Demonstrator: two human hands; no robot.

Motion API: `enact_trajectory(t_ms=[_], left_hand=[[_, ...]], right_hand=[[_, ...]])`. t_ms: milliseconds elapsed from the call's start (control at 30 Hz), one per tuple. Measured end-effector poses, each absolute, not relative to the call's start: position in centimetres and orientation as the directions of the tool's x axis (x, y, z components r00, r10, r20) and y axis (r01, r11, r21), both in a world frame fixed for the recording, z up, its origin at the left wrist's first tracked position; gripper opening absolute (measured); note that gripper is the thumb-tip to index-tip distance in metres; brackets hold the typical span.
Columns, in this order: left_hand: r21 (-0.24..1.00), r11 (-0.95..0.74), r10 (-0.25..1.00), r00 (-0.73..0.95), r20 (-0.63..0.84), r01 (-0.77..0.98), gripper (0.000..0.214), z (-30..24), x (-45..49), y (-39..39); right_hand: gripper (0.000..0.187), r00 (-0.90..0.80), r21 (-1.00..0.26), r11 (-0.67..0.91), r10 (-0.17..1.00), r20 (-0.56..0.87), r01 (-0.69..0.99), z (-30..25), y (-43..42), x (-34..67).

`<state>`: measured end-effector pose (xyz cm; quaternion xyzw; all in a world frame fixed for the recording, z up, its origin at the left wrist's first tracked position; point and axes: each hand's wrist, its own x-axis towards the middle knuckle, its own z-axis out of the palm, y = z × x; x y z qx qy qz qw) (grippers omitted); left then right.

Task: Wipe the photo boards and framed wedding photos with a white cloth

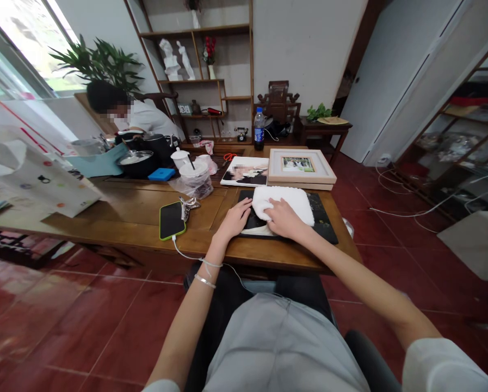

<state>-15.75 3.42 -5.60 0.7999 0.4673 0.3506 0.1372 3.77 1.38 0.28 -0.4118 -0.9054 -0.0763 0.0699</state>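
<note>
Resting on the black mat [326, 230], the white cloth [296, 202] lay beneath the right hand [283, 219], fingers partly bent; whether they gripped it could not be told. The left hand [235, 220] lay open, empty, just left of the cloth.

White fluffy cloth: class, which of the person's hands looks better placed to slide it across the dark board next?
Probably the right hand: it rests on the white fluffy cloth, whereas the left hand lies beside it, at the left edge of the dark board.
</note>
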Motion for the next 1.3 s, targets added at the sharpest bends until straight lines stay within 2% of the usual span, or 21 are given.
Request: enact_trajectory(t_ms=[167, 333, 433, 667, 733, 933, 1133, 1300], left_hand=[[0.552, -0.524, 0.845, 0.315, 0.432, 0.648, 0.039, -5.2, -15.7, 3.2], [0.545, -0.523, 0.846, 0.320, 0.427, 0.656, 0.038, -5.1, -15.7, 3.1], [0.541, -0.524, 0.844, 0.317, 0.432, 0.657, 0.037, -5.1, -15.7, 3.1], [0.514, -0.526, 0.840, 0.317, 0.440, 0.678, 0.037, -5.6, -15.7, 3.3], [0.511, -0.520, 0.842, 0.313, 0.439, 0.684, 0.037, -5.6, -15.7, 3.4], [0.498, -0.536, 0.830, 0.317, 0.459, 0.681, 0.034, -5.2, -15.6, 3.2], [0.510, -0.546, 0.823, 0.311, 0.475, 0.665, 0.034, -5.3, -15.6, 3.3], [0.550, -0.518, 0.841, 0.273, 0.466, 0.656, 0.039, -5.7, -15.6, 3.5]], right_hand=[[0.030, -0.721, 0.114, 0.714, 0.666, 0.192, 0.691, 0.1, -4.7, 3.8], [0.030, -0.782, 0.044, 0.786, 0.607, 0.138, 0.617, 0.5, -8.8, 4.2], [0.031, -0.748, 0.001, 0.754, 0.651, 0.130, 0.656, 0.8, -8.5, 4.5], [0.031, -0.526, 0.047, 0.524, 0.843, 0.112, 0.850, 2.2, -0.5, 4.9], [0.032, -0.540, -0.022, 0.544, 0.836, 0.098, 0.839, 3.0, 2.4, 4.1], [0.032, -0.639, -0.083, 0.645, 0.764, 0.088, 0.759, 4.3, 7.1, 0.0], [0.033, -0.579, -0.056, 0.587, 0.808, 0.111, 0.808, 3.4, 7.0, 1.2], [0.031, -0.529, 0.000, 0.534, 0.838, 0.134, 0.845, 2.2, 3.6, 4.0]])
